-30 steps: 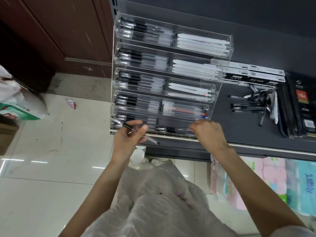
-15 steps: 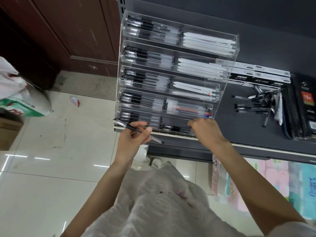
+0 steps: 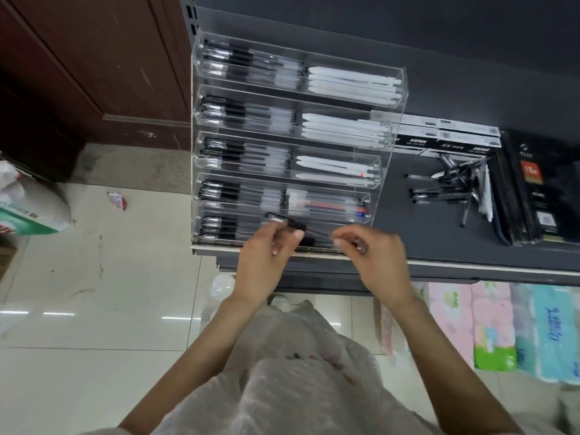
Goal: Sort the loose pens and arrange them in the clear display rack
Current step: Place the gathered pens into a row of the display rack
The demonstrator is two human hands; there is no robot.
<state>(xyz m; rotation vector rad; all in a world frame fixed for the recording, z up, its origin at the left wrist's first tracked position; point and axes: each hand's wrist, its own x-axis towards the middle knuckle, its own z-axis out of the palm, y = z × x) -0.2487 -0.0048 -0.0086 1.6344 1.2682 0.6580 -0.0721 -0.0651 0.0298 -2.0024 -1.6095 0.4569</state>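
Observation:
The clear display rack (image 3: 402,89) stands on the dark shelf (image 3: 408,227) with five tiers. Black pens fill the left halves; white pens fill the upper right halves, and mixed red and blue pens lie in the fourth tier. My left hand (image 3: 266,262) pinches a black pen (image 3: 287,221) in front of the bottom tier. My right hand (image 3: 378,262) is curled close beside it, and its fingertips meet the pen's thin tip end; motion blur hides the exact hold. A loose pile of black pens (image 3: 448,186) lies on the shelf to the right of the rack.
Pen boxes (image 3: 445,133) sit behind the loose pile, and black packages (image 3: 539,189) stand at the far right. The shelf's front edge (image 3: 486,271) runs below my hands. Tissue packs (image 3: 502,328) are stacked underneath. A white and green bag (image 3: 28,211) lies on the tiled floor.
My left hand has carried the pen rightward from the rack's left corner to the middle of the bottom tier. My right hand has drawn back from that tier and met the pen's tip.

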